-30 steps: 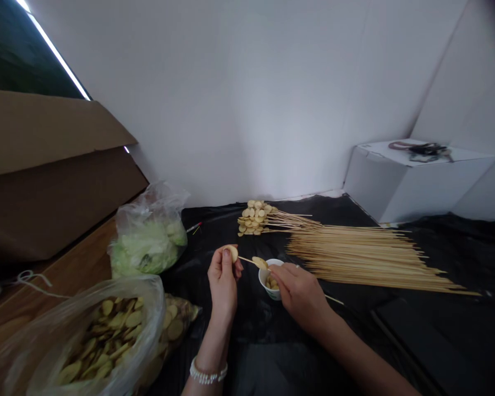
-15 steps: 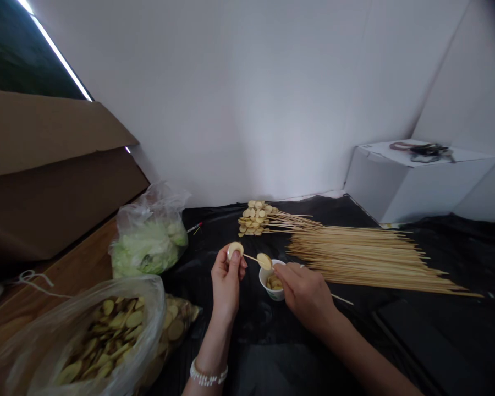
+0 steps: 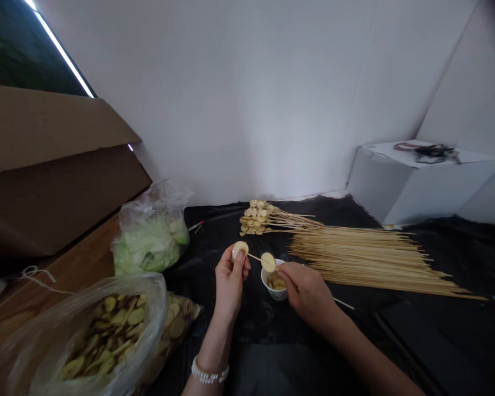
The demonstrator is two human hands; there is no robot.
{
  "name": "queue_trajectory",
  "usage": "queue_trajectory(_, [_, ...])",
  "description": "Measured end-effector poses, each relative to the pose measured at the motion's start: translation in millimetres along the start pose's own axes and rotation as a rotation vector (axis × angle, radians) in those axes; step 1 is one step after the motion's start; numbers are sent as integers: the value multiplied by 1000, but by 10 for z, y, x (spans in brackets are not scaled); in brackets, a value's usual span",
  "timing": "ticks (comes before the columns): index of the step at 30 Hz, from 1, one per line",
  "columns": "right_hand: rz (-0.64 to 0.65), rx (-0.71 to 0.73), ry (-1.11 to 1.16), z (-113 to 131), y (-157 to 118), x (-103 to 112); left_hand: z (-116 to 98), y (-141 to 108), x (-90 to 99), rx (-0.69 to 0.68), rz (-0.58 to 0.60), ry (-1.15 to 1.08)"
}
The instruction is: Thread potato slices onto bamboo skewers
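Observation:
My left hand (image 3: 231, 275) pinches a round potato slice (image 3: 240, 250) between thumb and fingers, at the tip of a thin wooden skewer (image 3: 254, 258). My right hand (image 3: 307, 289) is closed on that skewer, whose tail (image 3: 343, 303) sticks out beyond the palm to the right. A second potato slice (image 3: 268, 262) is threaded on the skewer, just left of my right fingertips. Below the skewer stands a white paper cup (image 3: 277, 294) with more slices (image 3: 276, 282) in it, partly hidden by my right hand.
A pile of loaded skewers (image 3: 256, 216) lies behind my hands, and many bare skewers (image 3: 367, 261) spread to the right. At left are an open plastic bag (image 3: 157, 308) of slices, a bag of green vegetables (image 3: 152, 245) and a cardboard box (image 3: 61, 203). A white box (image 3: 379, 181) stands back right.
The second slice has turned, now showing more of its face. Both hands keep their hold, and the whole view has shifted slightly.

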State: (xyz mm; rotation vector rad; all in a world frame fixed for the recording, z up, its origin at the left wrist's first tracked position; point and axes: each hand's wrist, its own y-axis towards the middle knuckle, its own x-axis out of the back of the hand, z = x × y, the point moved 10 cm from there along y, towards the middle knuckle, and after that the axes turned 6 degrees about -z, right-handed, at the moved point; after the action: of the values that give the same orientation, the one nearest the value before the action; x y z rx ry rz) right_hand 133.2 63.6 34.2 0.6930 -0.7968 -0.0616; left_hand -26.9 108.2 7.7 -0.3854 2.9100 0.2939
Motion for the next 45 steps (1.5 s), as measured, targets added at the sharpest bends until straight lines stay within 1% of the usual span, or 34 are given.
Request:
queue_trajectory(2, [-20, 28, -65, 23, -10, 0, 7, 0, 1, 1, -2, -5])
queue_trajectory(4, [-27, 26, -51, 22, -12, -5, 14, 0, 7, 5, -10, -12])
queue_trajectory(9, [39, -67, 222, -39, 19, -48, 3, -5, -11, 13, -7, -33])
queue_trajectory(11, [48, -78, 243, -51, 23, -53, -5, -9, -21, 13, -6, -41])
queue_trajectory(13, [27, -62, 182, -53, 16, -42, -14, -14, -25, 4, -8, -42])
queue_trajectory(18, [-104, 84, -174, 52, -31, 35, -23, -30, -45, -8, 4, -20])
queue_trajectory(20, [-117, 118, -239, 86, -40, 39, -38, -34, -49, -12, 7, -24])
queue_trajectory(22, [-94, 109, -201, 79, -33, 20, -55, -35, -48, -13, 5, -28])
queue_trajectory(25, [-37, 58, -80, 39, -14, -22, -75, -26, -20, -17, -15, -44])
queue_trajectory(29, [30, -24, 53, -3, -4, -73, -82, 1, 114, -35, -121, -21])
queue_trajectory(32, [85, -37, 95, 9, -12, -122, -91, 1, 191, -57, -189, 65])
queue_trajectory(35, [70, -17, 63, 27, -14, -107, -116, -17, 201, -90, -212, 152])
queue_trajectory(37, [46, -10, 38, 29, -14, -86, -113, -23, 187, -90, -206, 174])
queue_trajectory(43, [31, -3, 23, 40, -23, -92, -83, -13, 174, -49, -203, 141])
queue_trajectory(45, [35, -5, 33, 51, -21, -98, -60, -37, 121, -27, -181, 135])
